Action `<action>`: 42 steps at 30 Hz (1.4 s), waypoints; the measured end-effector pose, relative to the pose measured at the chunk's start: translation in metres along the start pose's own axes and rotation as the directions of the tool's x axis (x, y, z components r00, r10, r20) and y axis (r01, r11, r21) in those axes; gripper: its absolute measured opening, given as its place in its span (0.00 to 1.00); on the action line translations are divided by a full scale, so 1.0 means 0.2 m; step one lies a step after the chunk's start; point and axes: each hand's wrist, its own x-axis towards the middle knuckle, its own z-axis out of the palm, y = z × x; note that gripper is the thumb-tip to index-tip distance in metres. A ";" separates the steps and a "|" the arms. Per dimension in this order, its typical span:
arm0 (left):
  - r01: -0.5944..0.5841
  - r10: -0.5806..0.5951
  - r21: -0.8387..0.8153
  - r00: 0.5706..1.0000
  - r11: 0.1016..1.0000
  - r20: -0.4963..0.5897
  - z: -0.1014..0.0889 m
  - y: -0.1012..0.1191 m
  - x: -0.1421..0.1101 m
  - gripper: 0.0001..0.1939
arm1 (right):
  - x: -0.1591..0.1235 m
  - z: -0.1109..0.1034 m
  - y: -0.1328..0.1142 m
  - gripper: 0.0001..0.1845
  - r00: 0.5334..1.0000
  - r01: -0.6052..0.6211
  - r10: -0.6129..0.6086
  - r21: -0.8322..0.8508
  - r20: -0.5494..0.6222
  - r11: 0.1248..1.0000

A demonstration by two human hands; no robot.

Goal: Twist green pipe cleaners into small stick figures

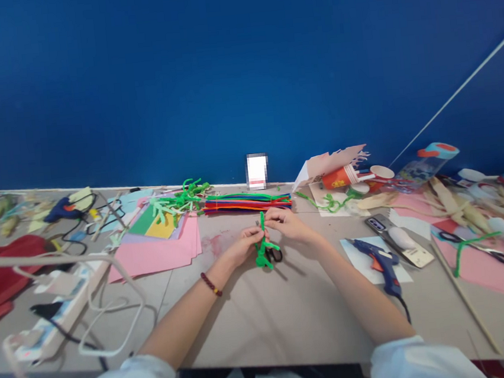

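Observation:
My left hand and my right hand meet at the middle of the table, and the fingers of both pinch a twisted green pipe cleaner piece. Its upright stem rises between my fingertips, and its bent branches hang below them. Black-handled scissors lie just under the piece, mostly hidden by it. A beaded bracelet circles my left wrist. A bundle of multicoloured pipe cleaners lies a little beyond my hands.
Pink and coloured paper sheets with green pipe cleaner shapes lie to the left, beside a white power strip and cables. A blue glue gun lies to the right, near scissors, wooden sticks and paper cups.

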 end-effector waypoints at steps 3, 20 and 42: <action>0.035 -0.026 -0.094 0.995 0.995 0.095 -0.01 0.00 -0.01 0.18 | -0.01 0.02 -0.02 0.13 0.998 -0.061 0.060 0.124 0.011 0.990; -0.098 0.078 -0.167 0.990 0.981 -0.120 0.04 -0.01 0.02 0.14 | -0.01 0.12 -0.01 0.11 0.947 -0.231 0.275 0.249 -0.163 0.941; -0.330 0.347 0.122 0.807 0.936 -0.477 0.04 0.05 0.02 0.14 | -0.02 0.04 0.00 0.09 0.850 -0.318 0.290 0.011 -0.441 0.948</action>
